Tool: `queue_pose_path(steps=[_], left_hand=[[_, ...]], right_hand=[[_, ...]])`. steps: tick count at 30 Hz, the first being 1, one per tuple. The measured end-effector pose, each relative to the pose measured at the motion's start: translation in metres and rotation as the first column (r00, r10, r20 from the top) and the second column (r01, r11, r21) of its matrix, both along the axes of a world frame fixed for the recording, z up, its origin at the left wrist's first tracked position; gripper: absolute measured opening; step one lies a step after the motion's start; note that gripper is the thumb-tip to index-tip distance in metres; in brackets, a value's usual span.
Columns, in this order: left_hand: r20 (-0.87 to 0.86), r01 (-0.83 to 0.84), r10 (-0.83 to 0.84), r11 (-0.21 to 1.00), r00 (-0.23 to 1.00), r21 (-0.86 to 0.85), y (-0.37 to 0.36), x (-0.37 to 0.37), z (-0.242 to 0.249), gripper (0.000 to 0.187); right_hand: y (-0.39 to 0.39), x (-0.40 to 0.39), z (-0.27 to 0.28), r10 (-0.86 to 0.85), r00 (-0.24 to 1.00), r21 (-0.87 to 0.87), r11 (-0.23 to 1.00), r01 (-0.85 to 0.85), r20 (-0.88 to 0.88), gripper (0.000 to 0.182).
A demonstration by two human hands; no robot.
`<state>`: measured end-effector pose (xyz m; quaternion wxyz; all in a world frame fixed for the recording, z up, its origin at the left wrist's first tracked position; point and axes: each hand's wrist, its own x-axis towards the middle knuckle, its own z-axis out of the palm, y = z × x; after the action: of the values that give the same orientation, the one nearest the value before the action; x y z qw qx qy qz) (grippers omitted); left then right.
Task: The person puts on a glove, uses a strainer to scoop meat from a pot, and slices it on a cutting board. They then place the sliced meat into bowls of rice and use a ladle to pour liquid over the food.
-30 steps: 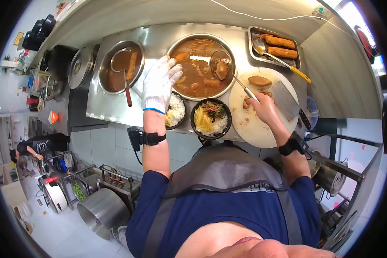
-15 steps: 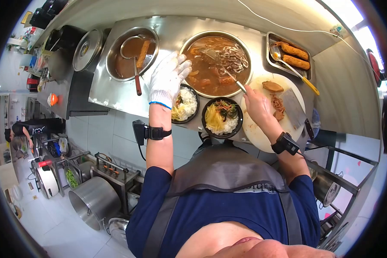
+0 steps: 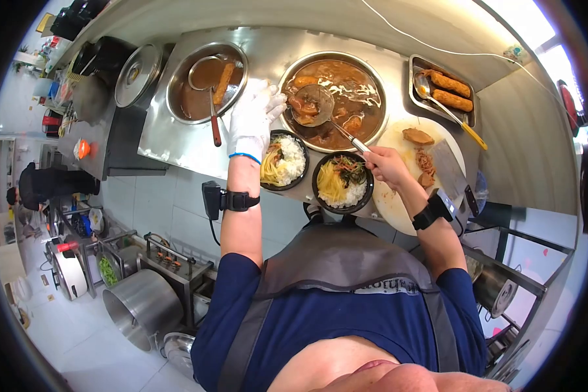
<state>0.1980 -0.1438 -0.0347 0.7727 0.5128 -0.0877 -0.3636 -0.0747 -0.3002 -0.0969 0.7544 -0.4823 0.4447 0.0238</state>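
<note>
While the gloved left hand rests, fingers loosely spread, beside a rice bowl, the bare right hand grips a ladle lifted over the curry pot.

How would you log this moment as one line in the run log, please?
right hand: holds ladle loaded over stew pot | left hand: gloved, at rice bowl | second bowl: between hands
</note>
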Motion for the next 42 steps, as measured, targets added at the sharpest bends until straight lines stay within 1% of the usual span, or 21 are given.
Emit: queue_pose_path(steps=[1, 3, 4, 5, 6, 7, 10, 11, 13, 16, 18, 19, 24, 26, 28, 32, 35, 36, 38, 40, 42], left_hand=[[0.000, 0.005, -0.005, 1.000, 1.000, -0.005, -0.007, 0.000, -0.010, 0.049], [0.351, -0.093, 0.024, 0.979, 0.936, 0.183, -0.024, 0.004, -0.040, 0.042], [0.351, -0.087, 0.019, 0.980, 0.936, 0.178, -0.028, 0.002, -0.041, 0.042], [0.593, -0.129, -0.132, 0.917, 0.795, 0.376, -0.032, 0.000, -0.042, 0.038], [0.743, -0.227, -0.321, 0.816, 0.587, 0.532, -0.036, -0.002, -0.044, 0.035], [0.860, -0.303, -0.365, 0.826, 0.357, 0.476, -0.043, -0.005, -0.045, 0.034], [0.784, -0.413, -0.620, 0.713, 0.006, 0.567, -0.057, -0.019, -0.047, 0.032], [0.784, -0.402, -0.621, 0.718, 0.000, 0.568, -0.060, -0.021, -0.048, 0.032], [0.682, -0.404, -0.663, 0.741, -0.310, 0.537, -0.070, -0.025, -0.053, 0.029], [0.624, -0.400, -0.672, 0.740, -0.398, 0.541, -0.083, -0.026, -0.084, 0.022], [0.549, -0.426, -0.738, 0.675, -0.393, 0.602, -0.089, -0.031, -0.077, 0.018], [0.593, -0.402, -0.685, 0.729, -0.423, 0.554, -0.094, -0.037, -0.078, 0.014], [0.604, -0.316, -0.717, 0.696, -0.348, 0.645, -0.092, -0.027, -0.083, 0.016], [0.747, -0.254, -0.624, 0.779, -0.228, 0.573, -0.087, -0.023, -0.086, 0.019], [0.717, -0.165, -0.691, 0.721, -0.093, 0.673, -0.091, -0.010, -0.092, 0.023], [0.781, -0.120, -0.625, 0.775, -0.003, 0.620, -0.092, -0.004, -0.083, 0.029], [0.601, 0.112, -0.691, 0.688, 0.403, 0.717, -0.095, 0.000, -0.077, 0.033], [0.601, 0.112, -0.690, 0.689, 0.404, 0.716, -0.095, -0.001, -0.078, 0.033], [0.497, 0.232, -0.554, 0.789, 0.668, 0.568, -0.093, -0.004, -0.074, 0.033], [0.517, 0.214, -0.592, 0.760, 0.618, 0.613, -0.091, 0.005, -0.075, 0.031], [0.410, 0.297, -0.502, 0.832, 0.762, 0.468, -0.092, 0.015, -0.090, 0.029]], right_hand=[[0.001, -0.004, 0.002, -0.005, 1.000, -0.005, 1.000, 0.005, 0.000, 0.014], [0.002, -0.013, 0.006, 0.021, 1.000, -0.116, 0.993, -0.020, 0.002, 0.014], [0.002, -0.018, 0.008, 0.014, 1.000, -0.121, 0.993, -0.014, 0.002, 0.014], [0.002, -0.023, 0.010, 0.022, 1.000, -0.140, 0.990, -0.025, -0.023, 0.014], [0.003, -0.028, 0.013, 0.027, 0.999, -0.158, 0.987, -0.034, -0.047, 0.016], [0.003, -0.033, 0.017, 0.021, 0.999, -0.153, 0.988, -0.027, -0.041, 0.016], [0.009, -0.042, 0.032, -0.080, 0.997, -0.073, 0.994, 0.079, -0.001, 0.015], [0.010, -0.044, 0.035, -0.093, 0.996, -0.074, 0.993, 0.093, -0.003, 0.015], [0.012, -0.049, 0.040, -0.064, 0.998, -0.109, 0.992, 0.062, -0.023, 0.017], [0.015, -0.057, 0.037, -0.042, 0.999, -0.146, 0.989, 0.037, -0.031, 0.019], [0.020, -0.059, 0.040, -0.025, 1.000, -0.147, 0.989, 0.025, 0.000, 0.020], [0.021, -0.065, 0.045, -0.060, 0.998, -0.134, 0.989, 0.056, -0.026, 0.019], [0.028, -0.071, 0.028, -0.048, 0.999, -0.048, 0.998, 0.048, 0.005, 0.016], [0.029, -0.072, 0.037, -0.136, 0.990, -0.023, 0.990, 0.136, -0.023, 0.014], [0.027, -0.076, 0.036, -0.131, 0.991, 0.031, 0.991, 0.131, 0.014, 0.013], [0.028, -0.075, 0.042, -0.156, 0.987, 0.076, 0.985, 0.153, 0.032, 0.013], [0.028, -0.074, 0.038, -0.139, 0.990, 0.002, 0.990, 0.139, -0.003, 0.013], [0.029, -0.074, 0.038, -0.138, 0.990, 0.001, 0.990, 0.138, -0.004, 0.013], [0.029, -0.074, 0.038, -0.147, 0.989, -0.024, 0.989, 0.146, -0.020, 0.014], [0.029, -0.076, 0.038, -0.145, 0.989, -0.054, 0.988, 0.143, -0.036, 0.013], [0.028, -0.078, 0.037, -0.145, 0.988, -0.085, 0.986, 0.141, -0.051, 0.015]])
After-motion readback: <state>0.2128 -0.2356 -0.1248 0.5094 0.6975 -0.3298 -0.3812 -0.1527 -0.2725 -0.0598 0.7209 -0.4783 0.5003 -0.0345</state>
